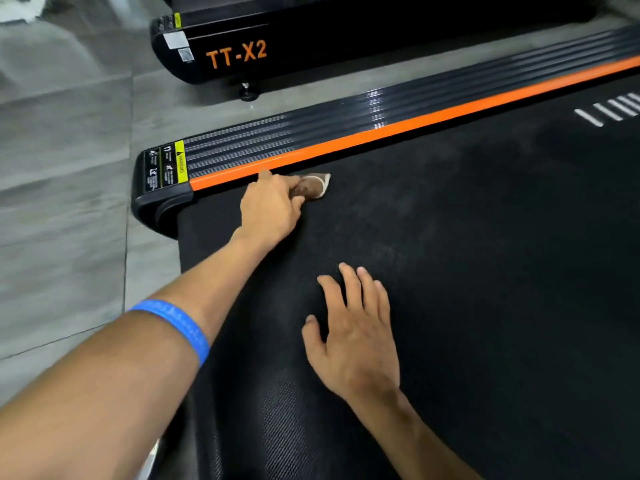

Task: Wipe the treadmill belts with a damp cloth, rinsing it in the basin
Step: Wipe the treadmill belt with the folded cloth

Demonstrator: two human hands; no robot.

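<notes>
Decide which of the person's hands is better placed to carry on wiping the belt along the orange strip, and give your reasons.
The left hand. It already grips the cloth on the belt, right beside the orange strip. The right hand lies flat on the belt, nearer the person, holding nothing.

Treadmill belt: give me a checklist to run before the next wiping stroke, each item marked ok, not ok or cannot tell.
1. Cloth in grip: the left hand holds the brown cloth: ok.
2. Cloth on the treadmill belt, beside the orange side strip: ok.
3. Right hand flat on the belt, fingers spread, apart from the cloth: ok.
4. Path along the belt to the right free of objects: ok.
5. Cloth damp enough: cannot tell.
6. Basin within reach: not in view, cannot tell.
</notes>
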